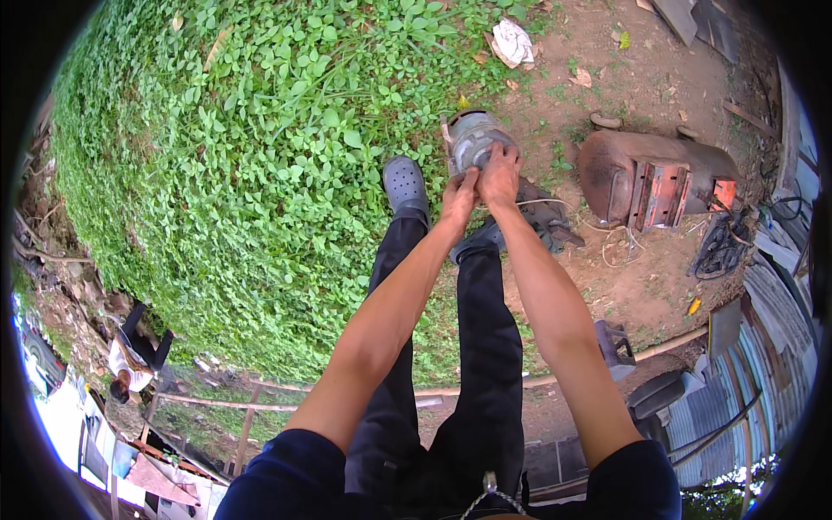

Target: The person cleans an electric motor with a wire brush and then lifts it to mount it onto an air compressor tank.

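Grey metal cylinder (471, 139), one, both hands upon it.
Sat where greenery (286, 173) met bare soil (555, 91), at 12 o'clock from the left fingers (469, 178) and about 10 from the right fingers (497, 154). Right fingers touched its face, nearer its middle; left were bent at its 6 o'clock edge; whether either grasped could not be told. Long axis: uncertain. Rusty tank (598, 169): just past 3 o'clock, apart.
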Tool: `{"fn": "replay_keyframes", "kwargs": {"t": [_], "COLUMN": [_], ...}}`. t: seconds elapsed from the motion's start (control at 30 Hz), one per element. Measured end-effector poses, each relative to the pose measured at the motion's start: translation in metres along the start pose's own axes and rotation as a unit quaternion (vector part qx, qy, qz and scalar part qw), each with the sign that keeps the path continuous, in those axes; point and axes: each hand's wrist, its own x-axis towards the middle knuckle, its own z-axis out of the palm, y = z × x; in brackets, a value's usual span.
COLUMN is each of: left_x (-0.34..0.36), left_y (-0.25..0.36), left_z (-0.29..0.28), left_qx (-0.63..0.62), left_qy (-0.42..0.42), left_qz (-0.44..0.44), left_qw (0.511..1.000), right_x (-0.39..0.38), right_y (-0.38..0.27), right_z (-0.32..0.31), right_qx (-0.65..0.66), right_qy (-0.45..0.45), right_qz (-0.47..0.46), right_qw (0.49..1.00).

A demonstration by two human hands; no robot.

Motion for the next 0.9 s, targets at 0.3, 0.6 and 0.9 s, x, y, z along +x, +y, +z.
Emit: {"fn": "replay_keyframes", "kwargs": {"t": [0.3, 0.6, 0.9], "left_x": [0.012, 0.020, 0.008], "left_y": [-0.006, -0.044, -0.063], "left_z": [0.027, 0.024, 0.019], "left_qx": [0.008, -0.009, -0.076], "left_qy": [0.073, 0.103, 0.111], "left_qz": [0.011, 0.007, 0.037], "left_qw": [0.997, 0.995, 0.990], "right_x": [-0.014, -0.035, -0.061], "right_y": [0.013, 0.035, 0.046], "right_z": [0.018, 0.032, 0.045], "right_qx": [0.106, 0.201, 0.205], "right_qy": [0.058, 0.104, 0.128], "right_qz": [0.032, 0.142, 0.178], "right_qw": [0.992, 0.964, 0.954]}}
